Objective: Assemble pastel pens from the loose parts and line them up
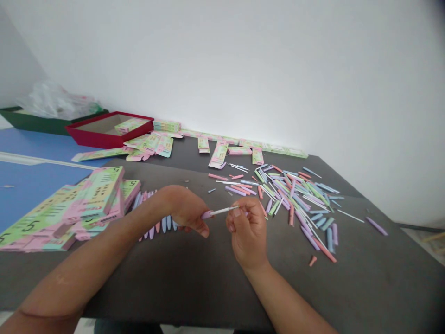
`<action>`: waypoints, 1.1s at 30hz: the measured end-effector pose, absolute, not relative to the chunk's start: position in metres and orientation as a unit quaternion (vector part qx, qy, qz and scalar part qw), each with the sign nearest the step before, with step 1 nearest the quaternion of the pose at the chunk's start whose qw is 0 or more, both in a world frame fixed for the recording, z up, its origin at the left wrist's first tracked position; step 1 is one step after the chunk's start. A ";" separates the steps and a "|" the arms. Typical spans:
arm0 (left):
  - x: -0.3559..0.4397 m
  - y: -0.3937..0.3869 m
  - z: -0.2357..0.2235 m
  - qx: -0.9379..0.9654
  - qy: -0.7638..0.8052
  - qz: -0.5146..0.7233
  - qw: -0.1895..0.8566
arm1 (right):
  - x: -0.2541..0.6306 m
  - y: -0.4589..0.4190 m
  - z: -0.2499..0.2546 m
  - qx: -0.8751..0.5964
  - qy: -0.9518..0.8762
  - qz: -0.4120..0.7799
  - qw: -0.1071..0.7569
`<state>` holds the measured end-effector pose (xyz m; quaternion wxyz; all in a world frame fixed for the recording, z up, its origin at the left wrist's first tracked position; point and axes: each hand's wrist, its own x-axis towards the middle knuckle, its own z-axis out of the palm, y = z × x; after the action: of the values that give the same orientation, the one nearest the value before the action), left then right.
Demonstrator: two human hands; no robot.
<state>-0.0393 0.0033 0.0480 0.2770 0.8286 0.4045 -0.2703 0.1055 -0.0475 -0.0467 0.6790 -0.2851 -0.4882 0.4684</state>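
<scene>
My left hand is closed round a purple pen piece, most of it hidden in the fingers. A thin white pen refill runs from that piece across to my right hand. My right thumb and forefinger pinch the refill's far end, and a bit of something purple shows among the right fingers. Below and behind the left wrist lies a row of pastel pens, partly hidden by the forearm. To the right spreads a loose heap of pastel pen parts and white refills.
Stacked printed boxes stand at the left. Behind them are flattened cartons, a red tray and a green tray with plastic bags. More small boxes line the back by the wall. A lone purple barrel lies far right.
</scene>
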 end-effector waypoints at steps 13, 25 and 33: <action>-0.042 0.003 0.050 0.822 0.406 -0.267 0.296 | 0.109 -0.054 -0.047 -0.264 -0.494 0.528 0.638; -0.042 0.004 0.049 0.806 0.424 -0.275 0.308 | 0.128 -0.044 -0.046 -0.306 -0.465 0.518 0.649; -0.042 0.005 0.047 0.805 0.421 -0.279 0.313 | 0.133 -0.062 -0.041 -0.334 -0.646 0.264 0.633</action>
<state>-0.0423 0.0048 0.0473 0.3125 0.8046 0.4209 -0.2789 0.1333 -0.0618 -0.0405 0.6329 -0.3343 -0.6464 0.2642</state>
